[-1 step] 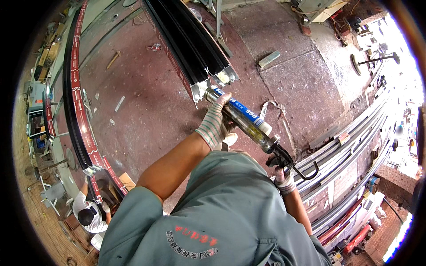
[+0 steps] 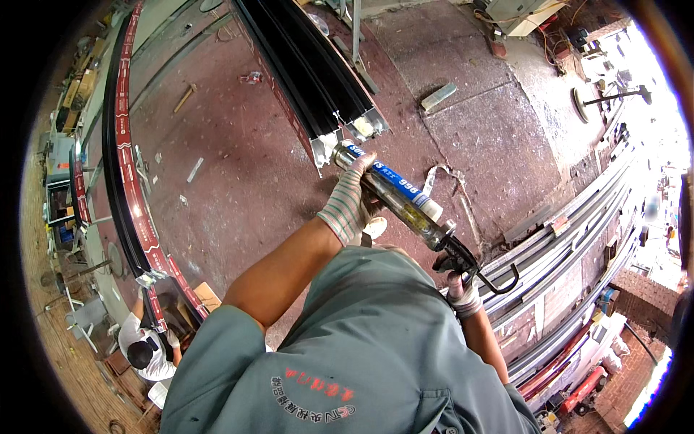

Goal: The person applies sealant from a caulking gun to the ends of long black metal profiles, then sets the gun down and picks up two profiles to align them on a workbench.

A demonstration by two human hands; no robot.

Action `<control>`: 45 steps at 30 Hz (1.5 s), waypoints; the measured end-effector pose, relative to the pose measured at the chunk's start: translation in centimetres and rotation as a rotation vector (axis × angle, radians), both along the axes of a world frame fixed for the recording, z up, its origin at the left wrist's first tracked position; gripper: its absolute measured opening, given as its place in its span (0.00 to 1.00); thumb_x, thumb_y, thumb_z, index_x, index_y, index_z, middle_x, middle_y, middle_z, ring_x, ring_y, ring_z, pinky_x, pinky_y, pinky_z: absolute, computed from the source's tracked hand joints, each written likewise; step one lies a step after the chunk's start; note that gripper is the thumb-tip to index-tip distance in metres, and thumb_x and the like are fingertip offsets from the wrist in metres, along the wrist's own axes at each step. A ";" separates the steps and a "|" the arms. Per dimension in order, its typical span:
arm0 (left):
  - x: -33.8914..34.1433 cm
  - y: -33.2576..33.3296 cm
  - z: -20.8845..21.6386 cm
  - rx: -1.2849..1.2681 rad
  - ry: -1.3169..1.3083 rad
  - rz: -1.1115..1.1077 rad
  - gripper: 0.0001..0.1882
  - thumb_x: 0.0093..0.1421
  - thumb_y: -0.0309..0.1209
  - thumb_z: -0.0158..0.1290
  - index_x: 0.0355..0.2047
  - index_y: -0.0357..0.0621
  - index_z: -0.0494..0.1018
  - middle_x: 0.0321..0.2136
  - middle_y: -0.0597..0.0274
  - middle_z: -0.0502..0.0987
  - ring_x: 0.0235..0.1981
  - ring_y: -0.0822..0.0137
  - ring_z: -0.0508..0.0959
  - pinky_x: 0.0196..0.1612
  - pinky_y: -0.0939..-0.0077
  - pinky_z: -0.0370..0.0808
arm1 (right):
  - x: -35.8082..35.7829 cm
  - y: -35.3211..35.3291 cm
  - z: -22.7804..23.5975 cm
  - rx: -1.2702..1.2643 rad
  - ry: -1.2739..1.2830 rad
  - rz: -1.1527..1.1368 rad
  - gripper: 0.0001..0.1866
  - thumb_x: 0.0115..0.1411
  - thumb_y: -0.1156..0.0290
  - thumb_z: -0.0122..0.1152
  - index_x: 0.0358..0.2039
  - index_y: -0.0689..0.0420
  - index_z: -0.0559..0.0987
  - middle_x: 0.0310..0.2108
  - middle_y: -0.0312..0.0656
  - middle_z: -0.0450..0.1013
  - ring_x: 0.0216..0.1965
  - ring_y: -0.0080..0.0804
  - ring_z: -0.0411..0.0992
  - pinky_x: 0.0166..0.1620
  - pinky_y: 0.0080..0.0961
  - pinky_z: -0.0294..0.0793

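While your left hand is gripping the sealant tube's front, your right hand is closing on the caulking gun's handle — nozzle unmoved, touching the black profile's end.

Bare red floor left of the black profile bundle leaves passing room; bundle end blocks ahead of the caulking gun; stacked metal rails wall off the right; small scraps on the floor beyond; curved red-black frame bounds far left.
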State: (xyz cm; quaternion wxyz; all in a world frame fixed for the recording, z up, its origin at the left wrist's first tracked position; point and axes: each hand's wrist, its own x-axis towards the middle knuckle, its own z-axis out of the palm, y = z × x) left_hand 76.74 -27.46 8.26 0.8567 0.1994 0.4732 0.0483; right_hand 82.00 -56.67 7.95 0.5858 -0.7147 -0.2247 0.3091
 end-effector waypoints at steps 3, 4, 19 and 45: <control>-0.5 0.0 0.3 -0.020 -0.012 0.031 0.23 0.55 0.52 0.63 0.39 0.53 0.67 0.32 0.68 0.70 0.34 0.72 0.75 0.37 0.72 0.80 | 0.0 0.0 0.1 -0.023 -0.010 0.025 0.40 0.51 0.30 0.63 0.30 0.63 0.77 0.26 0.39 0.74 0.29 0.27 0.73 0.34 0.27 0.73; -0.8 0.1 0.4 -0.024 -0.013 0.034 0.24 0.55 0.52 0.63 0.39 0.53 0.67 0.33 0.67 0.70 0.35 0.72 0.75 0.36 0.72 0.80 | 0.0 0.0 0.1 -0.034 -0.007 0.036 0.40 0.51 0.29 0.63 0.30 0.63 0.77 0.26 0.39 0.74 0.29 0.27 0.73 0.34 0.27 0.73; 1.7 -0.3 -0.8 0.021 0.048 -0.004 0.20 0.57 0.53 0.61 0.35 0.55 0.68 0.26 0.72 0.71 0.25 0.74 0.74 0.29 0.74 0.78 | 0.2 -0.9 -0.9 -0.008 0.021 -0.039 0.38 0.53 0.32 0.63 0.30 0.64 0.78 0.27 0.39 0.75 0.29 0.26 0.72 0.33 0.25 0.72; 3.4 -2.0 -4.8 -0.001 0.079 -0.051 0.22 0.58 0.53 0.60 0.38 0.50 0.68 0.31 0.66 0.73 0.32 0.68 0.78 0.35 0.66 0.83 | -0.7 -3.4 -3.2 0.015 0.169 -0.134 0.35 0.57 0.38 0.64 0.42 0.63 0.75 0.30 0.34 0.72 0.30 0.22 0.69 0.33 0.26 0.71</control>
